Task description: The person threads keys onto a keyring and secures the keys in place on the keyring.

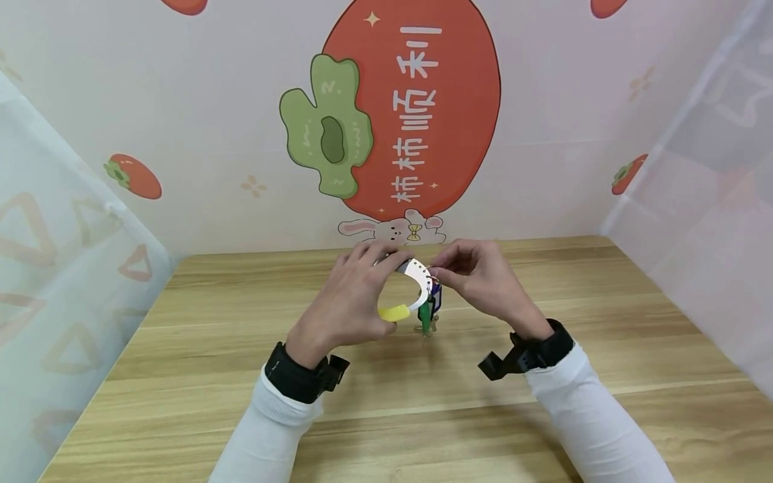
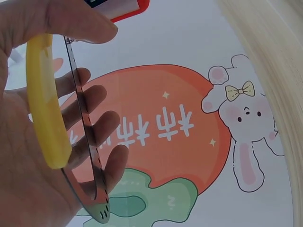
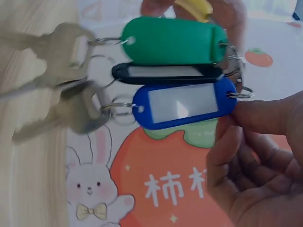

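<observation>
Holding a curved strap (image 1: 415, 285), white with a row of small holes along one stretch and yellow at its lower end, above the middle of the wooden tabletop (image 1: 181, 376), somewhat nearer the far edge. Left hand (image 1: 350, 295) wrapped round that strap: thumb on top, four fingers (image 2: 94, 123) curled behind it, yellow end lying against the palm in the left wrist view. Right hand (image 1: 477, 275) pinching, thumb against fingertips, at the ring end of a bunch of key tags (image 1: 430, 305) that hangs just beside the strap's white end; whether bunch and strap are joined cannot be told. Seen from the right wrist, three plastic tags stacked close: a green key tag (image 3: 173, 40) uppermost, a black key tag (image 3: 165, 73) in the middle, a blue key tag (image 3: 184, 106) lowest, the last two with pale label windows. Metal keys (image 3: 57, 90) dangling from split rings at the tags' left ends, blurred. Black wrist mounts over white sleeves on both forearms. Behind the far edge, a backdrop with a large orange persimmon (image 1: 423, 100), and a white rabbit (image 1: 392, 228) under it.
</observation>
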Motion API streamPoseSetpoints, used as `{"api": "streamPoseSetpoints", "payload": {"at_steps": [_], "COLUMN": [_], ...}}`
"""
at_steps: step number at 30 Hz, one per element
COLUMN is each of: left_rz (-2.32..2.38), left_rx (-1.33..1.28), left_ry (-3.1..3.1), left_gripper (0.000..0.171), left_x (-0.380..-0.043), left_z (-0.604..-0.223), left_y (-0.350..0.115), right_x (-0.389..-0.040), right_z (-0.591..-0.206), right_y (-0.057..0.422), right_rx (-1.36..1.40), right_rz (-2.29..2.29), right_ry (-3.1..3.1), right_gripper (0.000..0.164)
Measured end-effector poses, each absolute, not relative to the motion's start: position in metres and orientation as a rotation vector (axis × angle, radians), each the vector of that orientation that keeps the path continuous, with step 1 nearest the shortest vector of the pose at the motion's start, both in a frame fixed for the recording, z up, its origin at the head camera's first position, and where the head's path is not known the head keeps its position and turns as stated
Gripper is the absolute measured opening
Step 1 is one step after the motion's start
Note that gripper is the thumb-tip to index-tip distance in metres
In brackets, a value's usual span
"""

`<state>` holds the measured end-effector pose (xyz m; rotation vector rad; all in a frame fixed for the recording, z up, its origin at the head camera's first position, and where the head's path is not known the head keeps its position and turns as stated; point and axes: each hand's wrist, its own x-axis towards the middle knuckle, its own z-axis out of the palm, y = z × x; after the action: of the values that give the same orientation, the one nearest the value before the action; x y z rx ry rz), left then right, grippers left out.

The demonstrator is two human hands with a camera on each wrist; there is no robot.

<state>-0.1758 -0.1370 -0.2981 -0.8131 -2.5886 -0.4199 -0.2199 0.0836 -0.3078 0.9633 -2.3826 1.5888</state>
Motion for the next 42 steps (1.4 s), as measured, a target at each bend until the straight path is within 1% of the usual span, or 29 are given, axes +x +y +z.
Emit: {"api": "streamPoseSetpoints", "payload": {"at_steps": [4,7,11,15,17,22,26,27,30,33,37,42], "left_rz": [-0.423,-0.417,-0.4,-0.386,-0.387,-0.391,-0.389,-0.387,-0.388,-0.395,-0.401,-0.394], "left_rx": [-0.815,-0.811,-0.808,-0.812,-0.813,-0.817,-0.819,-0.819,-0.819,-0.824,-0.83,-0.848], "left_ry": [-2.59,-2.591,-2.603,-2.608,-2.601,-2.576,-2.572,-2.573,-2.575,-2.572,-2.564,-2.554], "left_gripper": [0.083,0.083,0.083,0.082,0.082,0.082,0.082,0.082,0.084,0.085,0.085,0.083], "left_x": [-0.176,-0.177,-0.177,-0.178,-0.178,-0.177,-0.177,-0.177,-0.177,-0.177,-0.177,-0.177], "left_z": [-0.299,-0.299,-0.299,-0.3,-0.3,-0.3,-0.3,-0.3,-0.3,-0.3,-0.299,-0.299], "left_y": [-0.138,-0.139,-0.139,-0.139,-0.138,-0.138,-0.137,-0.137,-0.138,-0.138,-0.138,-0.137], "right_x": [-0.221,-0.221,-0.219,-0.217,-0.216,-0.218,-0.221,-0.221,-0.224,-0.228,-0.233,-0.233], "right_z": [-0.311,-0.311,-0.309,-0.309,-0.308,-0.306,-0.305,-0.305,-0.305,-0.306,-0.308,-0.309], "right_y": [0.081,0.078,0.075,0.075,0.075,0.079,0.084,0.086,0.09,0.095,0.1,0.101], "right_rx": [1.142,1.24,1.271,1.288,1.305,1.313,1.26,1.23,1.089,0.99,1.018,1.044], "right_rz": [1.363,1.128,0.862,0.718,0.721,0.984,1.284,1.377,1.657,1.831,2.032,2.351], "right_ry": [-2.18,-2.046,-1.984,-1.985,-1.992,-2.067,-2.207,-2.266,-2.447,-2.581,-2.618,-2.545], "right_gripper": [0.006,0.014,0.019,0.013,0.013,0.014,0.008,0.008,0.016,0.025,0.031,0.034]}}
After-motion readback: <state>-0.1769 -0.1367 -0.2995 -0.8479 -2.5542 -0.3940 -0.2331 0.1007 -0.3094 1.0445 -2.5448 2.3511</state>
